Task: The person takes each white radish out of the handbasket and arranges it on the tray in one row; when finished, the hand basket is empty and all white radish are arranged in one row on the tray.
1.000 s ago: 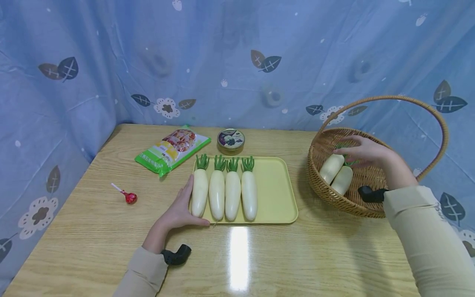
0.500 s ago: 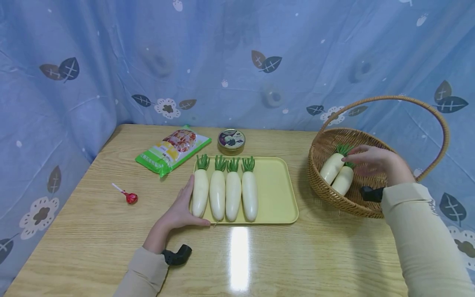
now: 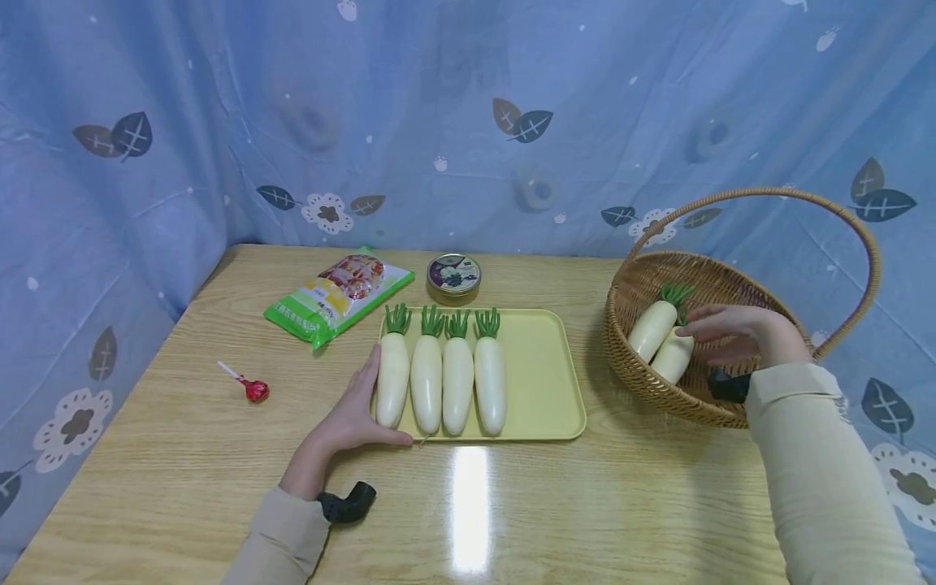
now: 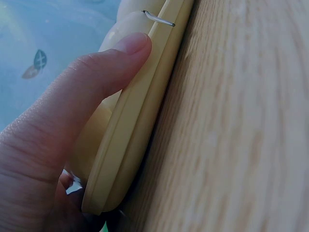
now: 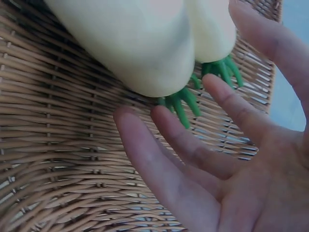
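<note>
My left hand (image 3: 356,416) braces the front left corner of a yellow tray (image 3: 543,374), its fingers along the left side. In the left wrist view the thumb (image 4: 104,67) lies straight against the tray's rim. Several white radishes (image 3: 491,382) with green tops lie side by side on the tray. Inside a wicker basket (image 3: 636,380), my right hand (image 3: 742,331) reaches over two more radishes, fingertips right at the nearer radish (image 3: 673,356). The right wrist view shows its fingers spread beside the green leaf stalks (image 5: 179,105), with nothing gripped.
The basket's tall handle (image 3: 872,252) arches over the right forearm. Behind the tray stand a round tin (image 3: 453,275) and a green-edged food bag (image 3: 344,296). A red lollipop (image 3: 256,391) lies at the left, and a blue curtain (image 3: 439,162) hangs behind the table.
Within the basket my right hand has come down and nearer to me, from over the leafy tops to the nearer radish. My left hand has stayed on the tray.
</note>
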Tool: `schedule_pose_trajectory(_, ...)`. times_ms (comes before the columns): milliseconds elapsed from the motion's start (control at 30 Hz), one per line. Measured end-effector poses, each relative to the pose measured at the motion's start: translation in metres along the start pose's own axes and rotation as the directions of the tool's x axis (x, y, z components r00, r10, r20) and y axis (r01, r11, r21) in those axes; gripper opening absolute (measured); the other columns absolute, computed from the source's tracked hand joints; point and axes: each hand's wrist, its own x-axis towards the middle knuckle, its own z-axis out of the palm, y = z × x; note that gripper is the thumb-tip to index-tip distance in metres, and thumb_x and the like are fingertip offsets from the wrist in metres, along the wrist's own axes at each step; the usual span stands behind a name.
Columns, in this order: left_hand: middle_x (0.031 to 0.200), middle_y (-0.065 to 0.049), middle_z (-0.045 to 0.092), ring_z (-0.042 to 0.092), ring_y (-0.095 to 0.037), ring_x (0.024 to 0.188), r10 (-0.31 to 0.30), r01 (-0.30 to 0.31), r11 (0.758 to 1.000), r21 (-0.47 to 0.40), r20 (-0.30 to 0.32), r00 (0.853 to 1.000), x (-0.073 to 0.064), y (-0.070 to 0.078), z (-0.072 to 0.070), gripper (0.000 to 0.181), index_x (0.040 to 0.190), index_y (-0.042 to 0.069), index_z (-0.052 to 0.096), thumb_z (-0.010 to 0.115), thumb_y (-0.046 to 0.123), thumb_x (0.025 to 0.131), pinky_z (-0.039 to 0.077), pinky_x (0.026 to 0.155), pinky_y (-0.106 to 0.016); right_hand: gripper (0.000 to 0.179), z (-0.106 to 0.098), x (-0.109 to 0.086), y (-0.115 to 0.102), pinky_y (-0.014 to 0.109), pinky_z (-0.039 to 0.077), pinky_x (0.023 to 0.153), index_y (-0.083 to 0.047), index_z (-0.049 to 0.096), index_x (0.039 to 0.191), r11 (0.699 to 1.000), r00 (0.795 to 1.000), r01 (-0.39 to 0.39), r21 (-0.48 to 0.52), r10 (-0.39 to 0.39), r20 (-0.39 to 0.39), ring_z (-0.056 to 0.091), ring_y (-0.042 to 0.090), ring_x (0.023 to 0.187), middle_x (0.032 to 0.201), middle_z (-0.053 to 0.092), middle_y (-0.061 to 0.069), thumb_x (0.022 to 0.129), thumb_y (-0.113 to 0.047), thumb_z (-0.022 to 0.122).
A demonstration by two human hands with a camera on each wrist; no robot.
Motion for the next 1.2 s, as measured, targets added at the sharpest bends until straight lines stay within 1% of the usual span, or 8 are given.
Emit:
schedule_pose_trajectory(100, 0.152, -0.016, -0.002, -0.001, -0.036, 0.136, -0.001, 0.001, 1.000, -0.001, 0.000, 1.000, -0.001, 0.000, 0.000, 0.143, 0.146, 0.008, -0.011, 0.087, 0.047, 0.049, 0.002, 0.109, -0.051, 0.088, 0.002, 0.003, 0.004, 0.042, 0.043, 0.095, 0.002, -0.004, 0.144, 1.000, 1.000, 0.004, 0.028, -0.004, 0.010, 0.027, 0.044, 0.128, 0.143, 0.004, 0.033, 0.091, -0.032, 0.056)
schedule_pose_trajectory(233, 0.152, -0.015, -0.003, -0.002, -0.036, 0.136, -0.006, 0.006, 1.000, -0.002, 0.001, 1.000, -0.001, 0.000, 0.000, 0.144, 0.146, 0.009, -0.012, 0.087, 0.048, 0.049, 0.002, 0.109, -0.051, 0.087, 0.003, 0.007, 0.007, 0.044, 0.043, 0.094, 0.003, -0.003, 0.144, 0.999, 0.999, 0.017, 0.036, -0.019, 0.032, 0.043, 0.042, 0.118, 0.143, 0.005, 0.034, 0.090, -0.028, 0.058)
schedule_pose_trajectory(333, 0.152, -0.015, -0.003, -0.002, -0.036, 0.136, -0.009, 0.009, 1.000, -0.006, -0.001, 1.000, -0.001, -0.001, 0.001, 0.143, 0.146, 0.011, -0.012, 0.087, 0.048, 0.049, 0.002, 0.109, -0.052, 0.087, 0.004, 0.011, 0.008, 0.046, 0.044, 0.092, 0.004, -0.005, 0.143, 0.999, 0.998, 0.016, 0.039, -0.019, 0.055, 0.048, 0.040, 0.113, 0.141, 0.006, 0.036, 0.091, -0.026, 0.057)
schedule_pose_trajectory(567, 0.152, -0.014, -0.004, -0.002, -0.035, 0.137, -0.004, 0.004, 1.000, -0.004, -0.003, 1.000, -0.001, -0.001, 0.001, 0.143, 0.146, 0.010, -0.012, 0.087, 0.048, 0.049, 0.001, 0.109, -0.051, 0.092, 0.007, 0.014, 0.005, 0.048, 0.045, 0.090, 0.003, -0.016, 0.141, 0.999, 0.995, 0.015, 0.036, -0.019, 0.100, 0.049, 0.042, 0.110, 0.139, -0.001, 0.040, 0.091, -0.025, 0.056)
schedule_pose_trajectory(733, 0.152, -0.015, -0.005, -0.002, -0.035, 0.137, 0.000, 0.000, 1.000, 0.010, -0.001, 1.000, 0.000, -0.002, 0.001, 0.143, 0.146, 0.009, -0.012, 0.087, 0.048, 0.049, 0.001, 0.109, -0.050, 0.094, 0.010, 0.016, 0.005, 0.048, 0.045, 0.090, 0.000, -0.020, 0.141, 0.998, 0.994, 0.013, 0.057, -0.019, 0.108, 0.046, 0.043, 0.112, 0.139, -0.002, 0.041, 0.091, -0.023, 0.056)
schedule_pose_trajectory(833, 0.152, -0.015, -0.005, -0.002, -0.035, 0.137, 0.000, 0.000, 1.000, 0.012, 0.000, 1.000, 0.000, -0.002, 0.001, 0.143, 0.146, 0.009, -0.012, 0.087, 0.048, 0.049, 0.001, 0.109, -0.050, 0.095, 0.012, 0.019, 0.006, 0.048, 0.045, 0.090, -0.001, -0.021, 0.141, 0.998, 0.995, 0.003, 0.070, -0.010, 0.100, 0.047, 0.039, 0.111, 0.137, 0.006, 0.040, 0.090, -0.022, 0.057)
schedule_pose_trajectory(967, 0.152, -0.015, -0.005, -0.003, -0.036, 0.136, -0.005, 0.005, 1.000, 0.007, -0.001, 1.000, -0.001, -0.002, 0.001, 0.143, 0.146, 0.010, -0.012, 0.087, 0.048, 0.049, 0.002, 0.109, -0.051, 0.093, 0.014, 0.023, 0.007, 0.047, 0.045, 0.090, -0.002, -0.019, 0.141, 0.998, 0.996, 0.002, 0.065, -0.008, 0.094, 0.052, 0.030, 0.102, 0.132, 0.017, 0.035, 0.090, -0.020, 0.057)
schedule_pose_trajectory(1200, 0.152, -0.015, -0.004, -0.002, -0.033, 0.137, 0.005, -0.005, 1.000, 0.004, -0.001, 1.000, -0.001, -0.002, 0.000, 0.143, 0.146, 0.009, -0.012, 0.087, 0.048, 0.049, 0.000, 0.109, -0.050, 0.092, 0.012, 0.025, 0.009, 0.047, 0.046, 0.089, -0.004, -0.018, 0.140, 0.997, 0.996, -0.015, 0.070, 0.008, 0.092, 0.052, 0.028, 0.098, 0.130, 0.014, 0.035, 0.090, -0.020, 0.058)
